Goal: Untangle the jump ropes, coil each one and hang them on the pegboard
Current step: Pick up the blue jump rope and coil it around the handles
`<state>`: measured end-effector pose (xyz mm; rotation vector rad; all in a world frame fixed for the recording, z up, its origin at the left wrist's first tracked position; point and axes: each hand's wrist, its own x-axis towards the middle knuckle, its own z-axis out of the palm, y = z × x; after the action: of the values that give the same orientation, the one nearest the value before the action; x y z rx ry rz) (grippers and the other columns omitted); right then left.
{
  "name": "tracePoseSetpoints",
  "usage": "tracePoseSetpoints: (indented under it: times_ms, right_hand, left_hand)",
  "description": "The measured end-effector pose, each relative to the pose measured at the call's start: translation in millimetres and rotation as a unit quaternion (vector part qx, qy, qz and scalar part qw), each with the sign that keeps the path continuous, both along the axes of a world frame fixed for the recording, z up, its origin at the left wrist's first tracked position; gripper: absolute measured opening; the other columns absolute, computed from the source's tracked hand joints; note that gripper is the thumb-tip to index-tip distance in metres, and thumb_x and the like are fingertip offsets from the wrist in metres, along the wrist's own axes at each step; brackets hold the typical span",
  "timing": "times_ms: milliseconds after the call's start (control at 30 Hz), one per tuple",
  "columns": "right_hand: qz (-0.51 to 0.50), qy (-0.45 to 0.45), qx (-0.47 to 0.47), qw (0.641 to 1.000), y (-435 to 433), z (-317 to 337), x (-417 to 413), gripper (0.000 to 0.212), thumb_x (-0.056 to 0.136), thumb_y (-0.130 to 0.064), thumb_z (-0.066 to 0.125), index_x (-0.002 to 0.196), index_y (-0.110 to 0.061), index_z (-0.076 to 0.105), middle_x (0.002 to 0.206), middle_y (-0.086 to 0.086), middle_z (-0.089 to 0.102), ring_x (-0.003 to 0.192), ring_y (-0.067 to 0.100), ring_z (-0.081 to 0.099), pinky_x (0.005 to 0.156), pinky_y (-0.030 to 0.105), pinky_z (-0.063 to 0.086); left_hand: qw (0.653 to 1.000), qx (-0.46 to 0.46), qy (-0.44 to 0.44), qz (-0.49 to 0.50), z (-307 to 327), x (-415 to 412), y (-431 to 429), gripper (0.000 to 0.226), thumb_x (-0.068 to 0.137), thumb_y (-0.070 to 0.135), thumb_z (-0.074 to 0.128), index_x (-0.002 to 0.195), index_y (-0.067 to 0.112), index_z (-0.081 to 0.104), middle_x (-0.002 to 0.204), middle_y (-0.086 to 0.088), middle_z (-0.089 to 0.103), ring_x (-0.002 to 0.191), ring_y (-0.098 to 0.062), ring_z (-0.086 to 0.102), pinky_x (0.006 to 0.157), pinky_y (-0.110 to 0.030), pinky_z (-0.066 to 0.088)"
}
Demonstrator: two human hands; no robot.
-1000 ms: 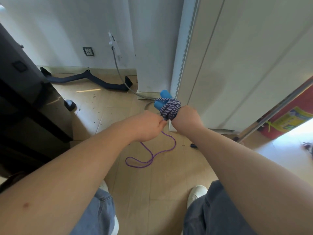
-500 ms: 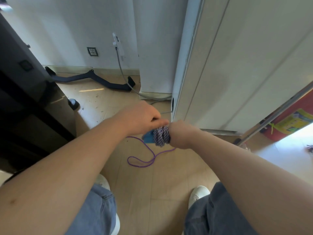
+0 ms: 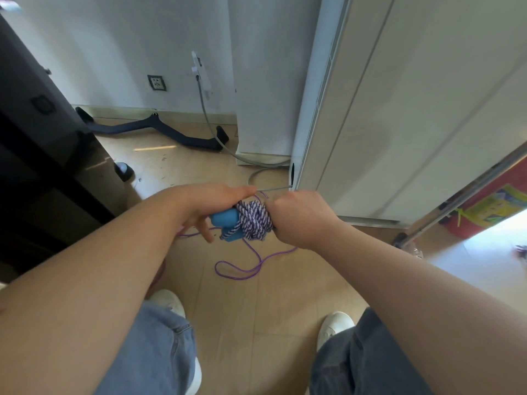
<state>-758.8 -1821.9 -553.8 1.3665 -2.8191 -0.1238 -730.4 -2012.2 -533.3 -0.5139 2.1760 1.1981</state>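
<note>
A jump rope with blue handles (image 3: 225, 219) has its purple-and-white braided cord (image 3: 255, 220) wound in a tight bundle around the handles. My right hand (image 3: 296, 216) grips the right side of that bundle. My left hand (image 3: 212, 201) lies over the top of the blue handles, fingers partly spread and touching them. A second, thin purple rope (image 3: 242, 270) trails in loose loops on the wooden floor below my hands. No pegboard is in view.
A white cabinet (image 3: 385, 109) stands to the right, a dark piece of furniture (image 3: 37, 143) to the left. A grey cable (image 3: 216, 138) runs from the wall along the floor, beside a black curved bar (image 3: 159, 132). My shoes (image 3: 333, 327) are below.
The bundle came down from in front of the cabinet edge and turned sideways, its blue handles now pointing left. My left hand moved from the cord's end onto the handles.
</note>
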Motion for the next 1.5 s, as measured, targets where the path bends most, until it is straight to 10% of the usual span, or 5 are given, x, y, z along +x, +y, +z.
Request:
tracePoseSetpoints:
  times_ms: [400,533,1000,1200,1500]
  right_hand:
    - [-0.05,-0.18,-0.123,0.975,-4,-1,-2,0.062,0.077,-0.051,0.054,0.134,-0.03,0.043,0.108,-0.01,0.059,0.109,0.019,0.049,0.1,0.048,0.036]
    - [-0.09,-0.198,-0.235,0.947,-12,0,5,0.043,0.089,-0.056,0.047,0.125,-0.035,0.053,0.096,-0.018,0.062,0.094,0.013,0.057,0.095,0.049,0.043]
    - [-0.282,-0.37,-0.421,0.779,7,11,-21,0.021,0.099,-0.032,0.057,0.106,-0.031,0.077,0.09,-0.016,0.072,0.089,0.007,0.067,0.074,0.025,0.055]
    - [-0.298,-0.297,-0.437,0.795,15,12,-33,0.021,0.096,-0.029,0.058,0.1,-0.031,0.078,0.089,-0.018,0.073,0.086,0.005,0.067,0.077,0.028,0.056]
    - [-0.217,-0.251,-0.51,0.794,23,18,-29,0.026,0.095,-0.021,0.064,0.116,-0.032,0.074,0.103,-0.01,0.072,0.096,0.005,0.066,0.088,0.026,0.054]
  left_hand:
    - [0.993,-0.063,0.038,0.088,3,-3,16,0.047,0.097,0.056,0.048,0.097,0.011,0.061,0.09,-0.013,0.066,0.073,-0.026,0.07,0.064,-0.038,0.063]
    - [0.991,-0.076,0.089,0.068,11,-2,24,0.039,0.103,0.045,0.039,0.096,0.013,0.06,0.081,-0.009,0.065,0.047,-0.013,0.066,0.06,-0.036,0.061]
    - [0.975,0.16,0.148,0.047,1,6,18,0.034,0.09,0.009,0.069,0.121,0.02,0.061,0.112,-0.005,0.072,0.094,-0.02,0.074,0.083,-0.032,0.06]
    - [0.963,0.11,0.229,0.094,-2,4,41,0.005,0.094,0.03,0.066,0.098,0.027,0.067,0.099,0.0,0.075,0.086,-0.02,0.075,0.09,-0.061,0.054]
    - [0.95,0.098,0.258,0.145,1,-2,51,0.031,0.099,0.044,0.051,0.104,0.016,0.065,0.092,-0.013,0.072,0.067,-0.02,0.062,0.067,-0.038,0.055]
